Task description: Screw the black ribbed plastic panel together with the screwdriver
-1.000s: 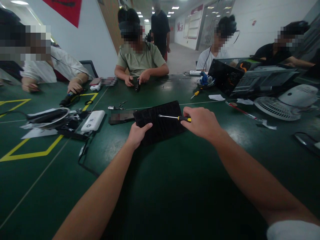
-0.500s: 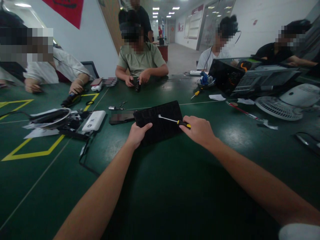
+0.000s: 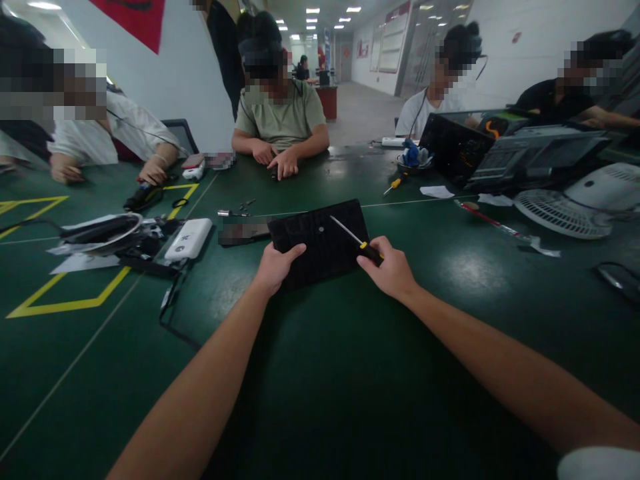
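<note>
Fingers of left hand: clasp left edge of flat black piece, at middle of green table. Silver disc: sits on its face. Screwdriver: tip right of disc, handle gripped by fingers of right hand.

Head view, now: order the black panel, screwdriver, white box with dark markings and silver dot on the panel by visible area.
1. Black panel
2. White box
3. Screwdriver, partly covered by the right hand
4. Silver dot
</note>
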Action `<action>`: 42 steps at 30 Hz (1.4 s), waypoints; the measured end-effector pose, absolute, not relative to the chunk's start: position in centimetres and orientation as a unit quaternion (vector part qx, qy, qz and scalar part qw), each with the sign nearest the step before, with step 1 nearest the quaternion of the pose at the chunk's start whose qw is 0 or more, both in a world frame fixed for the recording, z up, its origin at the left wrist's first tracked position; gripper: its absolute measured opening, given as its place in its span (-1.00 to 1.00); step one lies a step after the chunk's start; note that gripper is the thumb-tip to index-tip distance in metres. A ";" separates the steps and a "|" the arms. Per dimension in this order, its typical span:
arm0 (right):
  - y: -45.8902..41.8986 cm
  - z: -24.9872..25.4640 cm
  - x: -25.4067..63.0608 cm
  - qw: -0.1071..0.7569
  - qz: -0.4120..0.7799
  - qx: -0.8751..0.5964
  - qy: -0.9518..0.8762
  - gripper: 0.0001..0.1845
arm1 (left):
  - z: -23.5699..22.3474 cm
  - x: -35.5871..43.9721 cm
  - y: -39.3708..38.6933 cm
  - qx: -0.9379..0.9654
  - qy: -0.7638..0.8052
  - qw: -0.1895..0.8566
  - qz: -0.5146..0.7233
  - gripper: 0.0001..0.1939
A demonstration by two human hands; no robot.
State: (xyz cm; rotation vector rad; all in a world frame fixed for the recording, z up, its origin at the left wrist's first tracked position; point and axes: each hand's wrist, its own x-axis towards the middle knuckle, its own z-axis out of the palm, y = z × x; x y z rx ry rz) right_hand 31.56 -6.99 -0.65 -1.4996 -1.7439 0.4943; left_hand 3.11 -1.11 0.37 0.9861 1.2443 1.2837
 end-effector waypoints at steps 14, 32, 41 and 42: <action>-6.5 -1.1 32.3 0.431 0.278 -0.559 -0.651 -0.73 | 0.3 3.1 -1.2 0.418 0.512 0.518 0.543 -0.55; -6.7 -1.1 32.1 0.451 0.214 -0.567 -0.655 -0.76 | -0.3 2.9 -0.9 0.435 0.505 0.514 0.540 -0.52; -8.1 4.3 32.5 0.341 0.016 -0.541 -0.768 -0.56 | 0.1 2.9 -1.0 0.425 0.496 0.532 0.539 -0.55; -8.3 5.8 32.7 0.320 -0.002 -0.543 -0.777 -0.57 | 0.1 2.9 -1.0 0.427 0.497 0.531 0.538 -0.58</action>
